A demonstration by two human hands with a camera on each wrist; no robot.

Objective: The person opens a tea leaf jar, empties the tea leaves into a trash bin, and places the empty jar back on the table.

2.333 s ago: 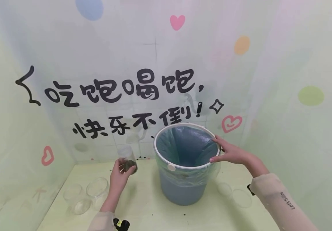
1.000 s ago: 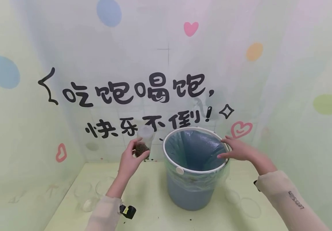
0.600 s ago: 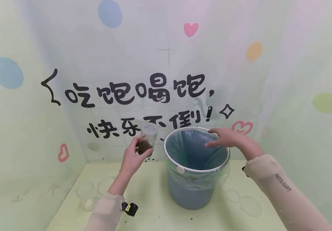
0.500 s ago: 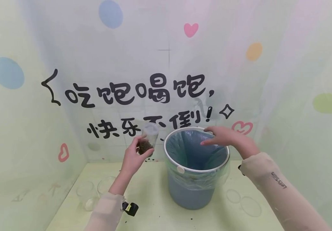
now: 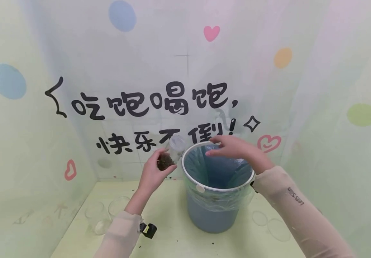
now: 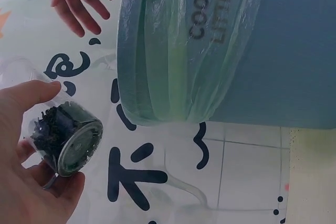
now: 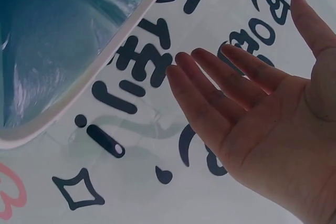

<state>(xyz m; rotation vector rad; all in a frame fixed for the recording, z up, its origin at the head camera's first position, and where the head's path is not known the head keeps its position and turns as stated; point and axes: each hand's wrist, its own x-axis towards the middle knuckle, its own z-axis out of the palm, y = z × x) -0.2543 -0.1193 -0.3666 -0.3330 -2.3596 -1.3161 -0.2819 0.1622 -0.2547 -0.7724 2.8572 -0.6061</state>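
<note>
My left hand [image 5: 153,176] grips a clear jar [image 5: 175,154] just left of the bin, its whitish top tilted toward the bin. Dark, dried leaf-like bits [image 6: 52,129] lie near the jar's base in the left wrist view; whether a lid covers the top I cannot tell. A blue-grey bin [image 5: 212,219] with a white rim stands on the table, lined with a translucent green bag [image 5: 215,200]. Over the bin's far rim my right hand [image 5: 232,146] hovers, fingers spread and holding nothing. The right wrist view shows its palm apart from the rim.
Several clear round containers [image 5: 95,212] stand at the table's left. Two clear rings or lids [image 5: 279,230] lie right of the bin. Small dark specks dot the pale table [image 5: 166,229]. A printed sheet with lettering [image 5: 175,98] hangs behind.
The left hand has lifted the jar, moved it right toward the bin and tilted it. My right hand has left the bin's right rim and moved left above the opening.
</note>
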